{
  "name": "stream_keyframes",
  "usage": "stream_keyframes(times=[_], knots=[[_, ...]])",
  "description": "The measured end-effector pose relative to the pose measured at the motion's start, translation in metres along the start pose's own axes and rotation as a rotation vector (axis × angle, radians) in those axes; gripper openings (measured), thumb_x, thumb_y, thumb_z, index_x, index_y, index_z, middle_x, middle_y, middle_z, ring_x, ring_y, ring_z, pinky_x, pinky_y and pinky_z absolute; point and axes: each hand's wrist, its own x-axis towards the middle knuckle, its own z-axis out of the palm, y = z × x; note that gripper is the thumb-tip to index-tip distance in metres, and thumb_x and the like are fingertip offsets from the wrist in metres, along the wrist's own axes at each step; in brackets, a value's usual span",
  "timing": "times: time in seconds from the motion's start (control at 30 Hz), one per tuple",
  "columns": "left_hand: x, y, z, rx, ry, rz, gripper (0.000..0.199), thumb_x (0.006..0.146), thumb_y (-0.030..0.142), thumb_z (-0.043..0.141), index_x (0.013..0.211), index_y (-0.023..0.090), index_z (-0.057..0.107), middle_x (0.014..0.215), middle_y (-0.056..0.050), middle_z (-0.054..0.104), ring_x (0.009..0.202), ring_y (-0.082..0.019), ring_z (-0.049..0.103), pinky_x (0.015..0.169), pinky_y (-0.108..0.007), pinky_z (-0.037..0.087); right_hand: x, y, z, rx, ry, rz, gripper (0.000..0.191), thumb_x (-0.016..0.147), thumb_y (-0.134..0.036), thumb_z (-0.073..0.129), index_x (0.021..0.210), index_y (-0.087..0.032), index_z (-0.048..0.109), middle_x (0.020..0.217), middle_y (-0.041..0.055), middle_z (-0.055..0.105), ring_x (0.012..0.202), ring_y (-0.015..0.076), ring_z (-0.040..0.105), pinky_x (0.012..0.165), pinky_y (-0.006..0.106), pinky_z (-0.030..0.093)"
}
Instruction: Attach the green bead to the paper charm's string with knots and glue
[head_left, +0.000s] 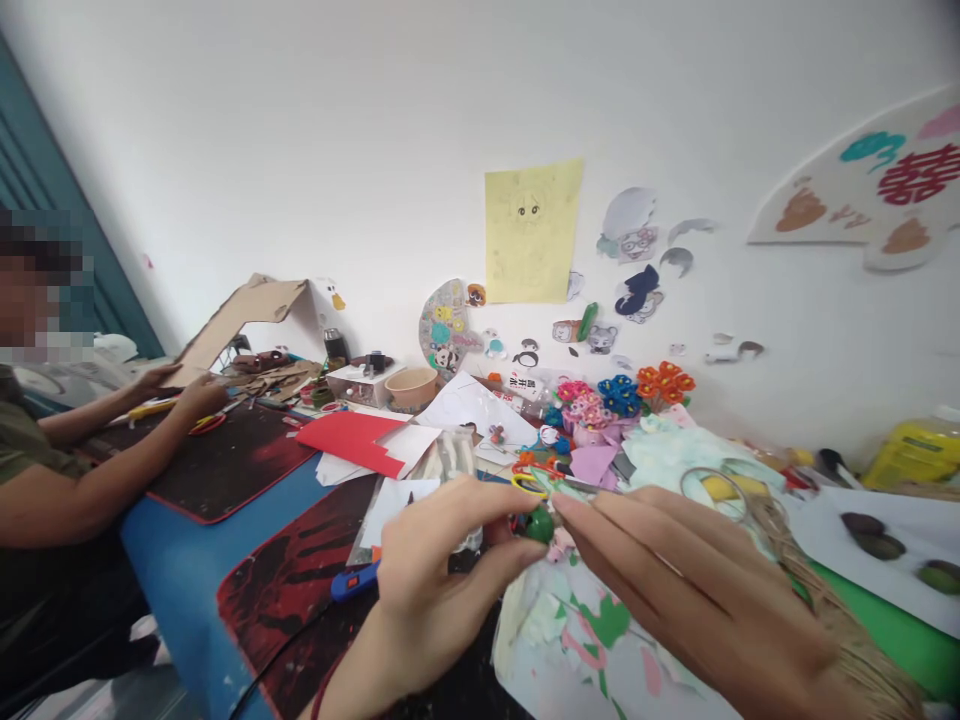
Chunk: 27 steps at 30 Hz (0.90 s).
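Observation:
Between the thumb and fingers of my left hand (450, 560) is a small round green piece (538, 524), with something dark and red beside it. My right hand (690, 570) is on the other side, fingers pressed together, its fingertips at a thin pale-green strip (559, 485) just above the green piece. Under the hands lies a white sheet (630, 660) strewn with green and pink scraps (604, 620). A blue tool with a cord (355, 581) rests on the dark red-black mat (300, 590) left of my left hand.
At the left, another person's hands hold brown cardboard (240, 320) over a second mat (217, 465). Red paper (356, 440), a tan bowl (411, 388) and crocheted flowers (619, 395) line the wall side. A twine roll (832, 610) lies at the right, near a yellow bottle (915, 450).

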Motion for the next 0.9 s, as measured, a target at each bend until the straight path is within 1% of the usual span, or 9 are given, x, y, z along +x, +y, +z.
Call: stream_keyframes(times=[0.1,0.17,0.33,0.4,0.5,0.6,0.73,0.8,0.9], knots=[[0.018,-0.003,-0.010,0.085,-0.099,-0.028,0.022,0.087,0.018,0.075,0.109,0.018,0.071,0.081,-0.003,0.073,0.065,-0.012,0.063,0.064,-0.024,0.053,0.006,0.001,0.009,0.055,0.046,0.081,0.021,0.088,-0.010,0.068,0.107,-0.016,0.071,0.079,0.0028,0.077,0.071,0.0162,0.071,0.071,0.030,0.056],[0.035,-0.004,-0.017,0.117,-0.171,-0.023,0.019,0.087,0.021,0.076,0.106,0.018,0.072,0.080,-0.003,0.074,0.062,-0.012,0.063,0.063,-0.024,0.052,0.009,0.003,0.009,0.143,0.056,0.212,0.024,0.084,-0.014,0.073,0.107,-0.018,0.070,0.085,0.0045,0.077,0.077,0.0184,0.072,0.076,0.031,0.058],[0.082,-0.006,-0.027,0.079,-0.420,-0.020,0.016,0.088,0.020,0.074,0.104,0.018,0.073,0.087,-0.005,0.077,0.069,-0.013,0.067,0.067,-0.025,0.055,0.010,0.021,0.003,0.569,-0.064,0.568,0.023,0.088,-0.032,0.069,0.109,-0.024,0.071,0.098,0.0042,0.074,0.084,0.0173,0.068,0.073,0.029,0.058],[0.097,-0.006,-0.027,0.051,-0.524,0.001,0.015,0.088,0.018,0.074,0.104,0.019,0.073,0.087,-0.005,0.077,0.067,-0.013,0.066,0.066,-0.026,0.055,0.009,0.028,0.004,0.720,-0.055,0.680,0.018,0.092,-0.032,0.064,0.107,-0.027,0.072,0.103,0.0034,0.074,0.089,0.0167,0.069,0.077,0.029,0.058],[0.112,-0.006,-0.024,0.003,-0.632,0.058,0.018,0.089,0.018,0.072,0.107,0.022,0.073,0.092,-0.006,0.077,0.076,-0.017,0.068,0.070,-0.030,0.056,0.008,0.035,0.010,0.955,-0.061,0.801,0.015,0.091,-0.029,0.065,0.102,-0.029,0.075,0.113,0.0029,0.075,0.104,0.0182,0.070,0.087,0.030,0.059],[0.119,-0.007,-0.019,-0.037,-0.674,0.087,0.020,0.091,0.019,0.070,0.110,0.024,0.072,0.097,-0.007,0.077,0.083,-0.019,0.070,0.076,-0.033,0.057,0.007,0.037,0.012,1.097,-0.050,0.838,0.016,0.087,-0.032,0.071,0.102,-0.028,0.075,0.118,0.0041,0.073,0.114,0.0208,0.067,0.098,0.036,0.056],[0.123,-0.009,-0.013,-0.070,-0.685,0.161,0.023,0.092,0.015,0.068,0.112,0.024,0.071,0.100,-0.008,0.077,0.086,-0.020,0.071,0.080,-0.035,0.057,0.005,0.040,0.008,1.200,-0.056,0.854,0.036,0.084,-0.042,0.075,0.116,-0.027,0.071,0.124,0.0072,0.071,0.118,0.0233,0.065,0.101,0.039,0.054],[0.124,-0.010,-0.008,-0.087,-0.690,0.204,0.024,0.092,0.014,0.067,0.113,0.024,0.071,0.101,-0.007,0.077,0.089,-0.020,0.071,0.083,-0.036,0.057,0.003,0.042,0.004,1.246,-0.070,0.871,0.042,0.081,-0.045,0.077,0.118,-0.025,0.071,0.124,0.0088,0.071,0.119,0.0247,0.065,0.102,0.040,0.054],[0.124,-0.013,0.002,-0.114,-0.655,0.240,0.021,0.092,0.015,0.067,0.110,0.026,0.071,0.098,-0.006,0.078,0.088,-0.019,0.071,0.086,-0.037,0.057,0.001,0.044,0.000,1.253,-0.053,0.892,0.032,0.079,-0.038,0.080,0.108,-0.025,0.074,0.111,0.0066,0.074,0.109,0.0223,0.068,0.096,0.037,0.056]])
